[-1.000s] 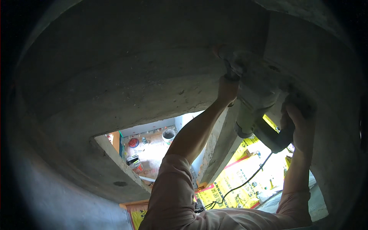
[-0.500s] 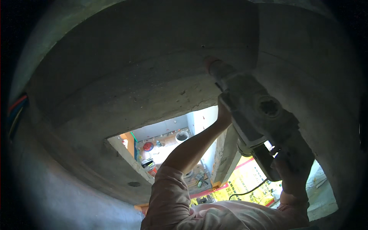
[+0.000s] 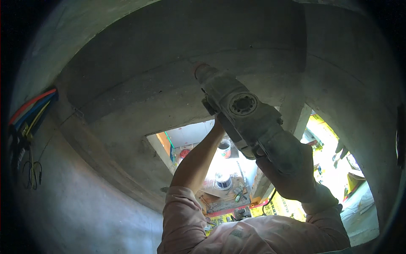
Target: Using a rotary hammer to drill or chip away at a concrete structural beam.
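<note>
Concrete ceiling overhead: I'm steadying a grey power drill, right hand clasping its handle, left hand bracing underneath.

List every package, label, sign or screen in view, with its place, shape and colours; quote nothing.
Yellow printed banner: low centre, seen through the concrete opening below the power tool; long flat strip, yellow with dark print and a red edge.
Pale printed sack: through the same opening, beside the left forearm; crumpled, whitish with reddish marks.
No screens in view.
</note>
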Motion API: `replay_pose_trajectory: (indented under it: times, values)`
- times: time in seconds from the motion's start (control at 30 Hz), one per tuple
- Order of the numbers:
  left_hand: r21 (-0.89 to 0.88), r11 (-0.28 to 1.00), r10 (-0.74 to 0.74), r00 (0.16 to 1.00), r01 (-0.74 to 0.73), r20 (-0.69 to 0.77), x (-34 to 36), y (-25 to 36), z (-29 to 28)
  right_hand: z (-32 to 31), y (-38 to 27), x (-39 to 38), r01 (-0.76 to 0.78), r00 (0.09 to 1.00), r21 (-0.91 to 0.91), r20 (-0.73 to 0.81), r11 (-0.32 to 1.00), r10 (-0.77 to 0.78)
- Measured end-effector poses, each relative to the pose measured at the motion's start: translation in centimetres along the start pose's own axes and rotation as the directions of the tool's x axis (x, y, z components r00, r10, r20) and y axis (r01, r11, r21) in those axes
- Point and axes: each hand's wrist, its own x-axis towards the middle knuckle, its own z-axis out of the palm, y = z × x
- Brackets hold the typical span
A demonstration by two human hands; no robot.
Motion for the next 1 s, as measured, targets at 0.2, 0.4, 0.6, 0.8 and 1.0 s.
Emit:
replay_pose_trajectory:
  times: [0.2, 0.4, 0.6, 0.8, 1.0]
  values:
    - [0.042, 0.998, 0.049, 0.999, -0.050, 0.009, 0.5, 2.3, 0.9, 2.1, 0.2, 0.9, -0.051, 0.997, 0.073, -0.055, 0.996, 0.055]
    - [0.083, 0.994, 0.068, 0.997, -0.070, 0.033, 0.7, 4.0, 1.8, 3.1, 0.1, 2.1, -0.067, 0.996, 0.064, -0.060, 0.996, 0.071]
    - [0.125, 0.989, 0.070, 0.997, -0.074, 0.031, 1.2, 4.0, 2.8, 3.1, 0.6, 1.8, -0.078, 0.994, 0.062, -0.067, 0.995, 0.082]
    - [0.163, 0.979, 0.128, 0.992, -0.126, -0.002, 0.5, 3.8, 3.7, 2.1, 0.4, 2.4, -0.080, 0.994, 0.061, -0.063, 0.995, 0.084]
    - [0.158, 0.957, 0.239, 0.969, -0.245, 0.056, 1.3, 3.8, 1.8, 2.3, -2.0, 3.4, -0.239, 0.970, 0.135, -0.012, 0.961, 0.243]
